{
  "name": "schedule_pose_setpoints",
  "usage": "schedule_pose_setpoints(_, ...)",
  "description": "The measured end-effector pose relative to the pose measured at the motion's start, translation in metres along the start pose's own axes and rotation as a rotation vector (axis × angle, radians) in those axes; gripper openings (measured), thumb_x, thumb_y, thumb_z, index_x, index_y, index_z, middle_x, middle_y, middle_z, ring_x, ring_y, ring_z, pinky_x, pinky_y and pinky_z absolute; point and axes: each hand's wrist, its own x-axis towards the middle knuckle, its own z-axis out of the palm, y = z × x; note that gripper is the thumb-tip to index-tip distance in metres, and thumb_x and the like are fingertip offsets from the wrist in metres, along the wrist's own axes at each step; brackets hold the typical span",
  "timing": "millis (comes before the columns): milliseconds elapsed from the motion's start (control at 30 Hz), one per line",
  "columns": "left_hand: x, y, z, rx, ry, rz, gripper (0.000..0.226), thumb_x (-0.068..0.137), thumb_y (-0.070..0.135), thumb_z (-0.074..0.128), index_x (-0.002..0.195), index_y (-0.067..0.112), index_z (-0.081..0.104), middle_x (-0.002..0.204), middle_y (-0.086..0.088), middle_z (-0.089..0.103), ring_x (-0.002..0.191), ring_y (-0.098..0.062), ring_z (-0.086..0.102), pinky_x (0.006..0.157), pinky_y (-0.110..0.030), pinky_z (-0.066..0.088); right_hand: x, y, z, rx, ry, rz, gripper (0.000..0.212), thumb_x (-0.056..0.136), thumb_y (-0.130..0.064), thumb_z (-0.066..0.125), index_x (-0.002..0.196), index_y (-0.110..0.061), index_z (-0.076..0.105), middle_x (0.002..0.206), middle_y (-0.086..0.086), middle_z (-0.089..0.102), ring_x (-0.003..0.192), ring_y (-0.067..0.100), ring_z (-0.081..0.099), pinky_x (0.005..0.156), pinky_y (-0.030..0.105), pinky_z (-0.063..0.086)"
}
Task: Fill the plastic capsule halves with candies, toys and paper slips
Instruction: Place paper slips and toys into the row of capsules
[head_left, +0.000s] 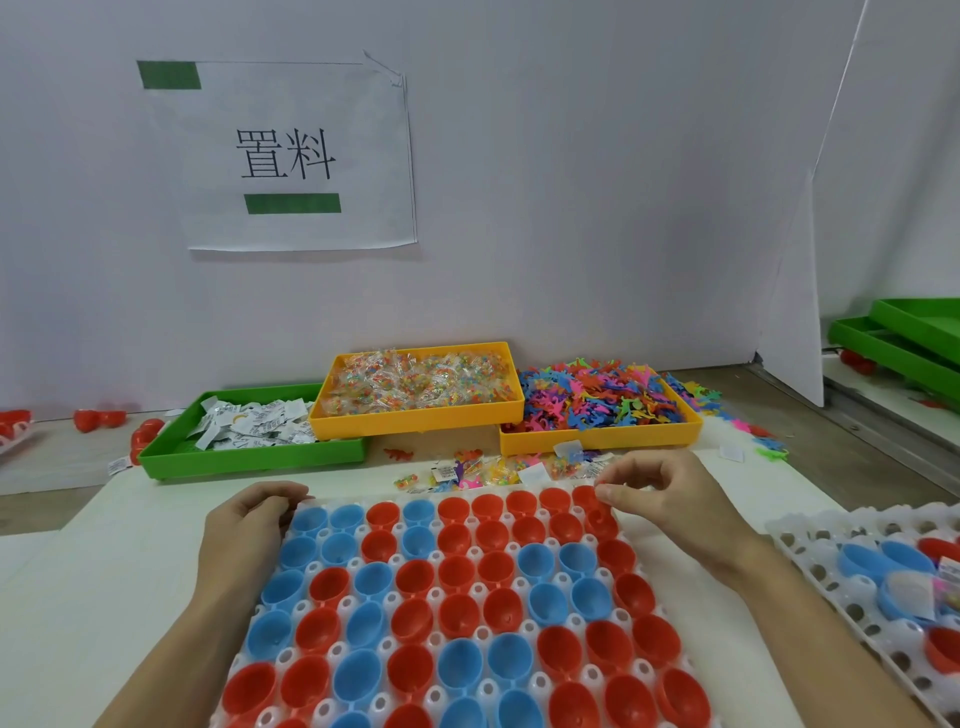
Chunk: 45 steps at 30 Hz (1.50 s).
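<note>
A white holder tray (332, 610) lies in front of me, packed with several empty red capsule halves (460, 613) and blue capsule halves (363, 675). My left hand (249, 519) grips the tray's far left corner with curled fingers. At the far right corner, my right hand (670, 499) pinches the tray edge beside a red half. Behind stand a green tray of paper slips (249, 460), a yellow tray of candy packets (415, 415) and a yellow tray of colourful flat toys (597, 439).
Loose candy packets, toys and slips (493, 470) lie between the supply trays and the holder tray. A second white holder tray (810, 545) with some filled halves sits at the right. Stacked green trays (904, 338) are far right, loose red capsule halves (98, 418) far left, a white wall behind.
</note>
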Motion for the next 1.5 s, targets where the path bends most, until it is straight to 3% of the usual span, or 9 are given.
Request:
schedule_pose_setpoints(133, 0.001, 0.0, 0.0, 0.008, 0.0, 0.001, 0.031, 0.098, 0.003, 0.045, 0.088, 0.013, 0.073, 0.093, -0.006, 0.07, 0.086, -0.018, 0.064, 0.064, -0.026, 0.047, -0.001, 0.0, 0.001, -0.005, -0.027, -0.005, 0.008, 0.084, -0.015, 0.077, 0.076, -0.017, 0.079, 0.079, -0.001, 0.075, 0.082, 0.026, 0.067, 0.069, 0.022, 0.055)
schedule_pose_setpoints(267, 0.001, -0.001, -0.001, 0.009, -0.002, -0.003, 0.031, 0.099, 0.003, 0.045, 0.087, 0.014, 0.073, 0.092, -0.005, 0.071, 0.085, -0.018, 0.064, 0.063, -0.027, 0.046, -0.001, 0.0, 0.001, -0.039, -0.013, -0.004, 0.01, 0.083, -0.013, 0.079, 0.074, -0.018, 0.078, 0.077, -0.006, 0.075, 0.074, 0.016, 0.063, 0.063, 0.014, 0.048)
schedule_pose_setpoints(700, 0.002, -0.001, -0.001, 0.005, -0.002, 0.0, 0.032, 0.098, 0.003, 0.046, 0.087, 0.014, 0.073, 0.091, -0.005, 0.071, 0.082, -0.016, 0.064, 0.062, -0.025, 0.045, -0.001, 0.001, -0.002, -0.041, -0.027, 0.012, 0.009, 0.084, -0.014, 0.078, 0.08, -0.022, 0.079, 0.079, -0.007, 0.075, 0.072, 0.007, 0.065, 0.064, 0.013, 0.051)
schedule_pose_setpoints(833, 0.002, -0.001, -0.001, 0.007, -0.001, 0.005, 0.032, 0.097, 0.002, 0.046, 0.086, 0.014, 0.073, 0.091, -0.004, 0.071, 0.083, -0.016, 0.063, 0.064, -0.025, 0.046, 0.004, 0.008, -0.007, 0.016, 0.156, 0.062, 0.018, 0.094, -0.017, 0.065, 0.084, -0.027, 0.076, 0.08, -0.015, 0.074, 0.079, -0.001, 0.065, 0.063, 0.01, 0.045)
schedule_pose_setpoints(967, 0.003, -0.002, 0.0, 0.016, 0.0, 0.005, 0.031, 0.098, 0.003, 0.046, 0.087, 0.014, 0.073, 0.093, -0.004, 0.07, 0.086, -0.016, 0.063, 0.064, -0.025, 0.045, 0.01, 0.019, -0.012, -0.096, 0.385, 0.113, 0.024, 0.096, -0.009, 0.061, 0.084, -0.026, 0.072, 0.09, -0.009, 0.07, 0.09, 0.012, 0.063, 0.078, 0.029, 0.047)
schedule_pose_setpoints(1033, 0.004, -0.002, 0.0, 0.016, -0.001, 0.006, 0.032, 0.098, 0.003, 0.046, 0.086, 0.015, 0.073, 0.092, -0.003, 0.07, 0.085, -0.015, 0.063, 0.063, -0.025, 0.045, 0.011, 0.023, -0.011, -0.197, 0.411, 0.097, 0.024, 0.095, -0.005, 0.061, 0.086, -0.026, 0.071, 0.089, -0.009, 0.068, 0.085, 0.006, 0.06, 0.076, 0.027, 0.048)
schedule_pose_setpoints(1133, 0.004, -0.003, 0.0, 0.018, -0.002, 0.009, 0.032, 0.097, 0.003, 0.046, 0.086, 0.015, 0.073, 0.091, -0.003, 0.071, 0.085, -0.016, 0.063, 0.063, -0.026, 0.045, 0.011, 0.028, -0.006, -0.375, 0.362, 0.046, 0.02, 0.093, -0.006, 0.065, 0.095, -0.023, 0.075, 0.09, -0.01, 0.067, 0.079, 0.003, 0.057, 0.067, 0.014, 0.043)
schedule_pose_setpoints(1300, 0.005, -0.004, 0.0, 0.011, 0.004, 0.011, 0.032, 0.096, 0.002, 0.047, 0.085, 0.014, 0.074, 0.09, -0.004, 0.071, 0.084, -0.017, 0.064, 0.063, -0.027, 0.046, 0.012, 0.035, 0.004, -0.69, 0.166, 0.054, 0.022, 0.097, -0.029, 0.062, 0.117, -0.027, 0.072, 0.119, -0.005, 0.056, 0.116, 0.014, 0.041, 0.102, 0.034, 0.039)
schedule_pose_setpoints(1500, 0.006, -0.004, -0.001, 0.012, 0.0, 0.017, 0.032, 0.095, 0.001, 0.047, 0.084, 0.014, 0.074, 0.088, -0.004, 0.072, 0.08, -0.016, 0.064, 0.062, -0.026, 0.045, 0.01, 0.027, 0.008, -0.685, 0.162, 0.067, 0.007, 0.09, -0.036, 0.071, 0.095, -0.032, 0.069, 0.108, -0.008, 0.052, 0.112, 0.013, 0.042, 0.1, 0.034, 0.04)
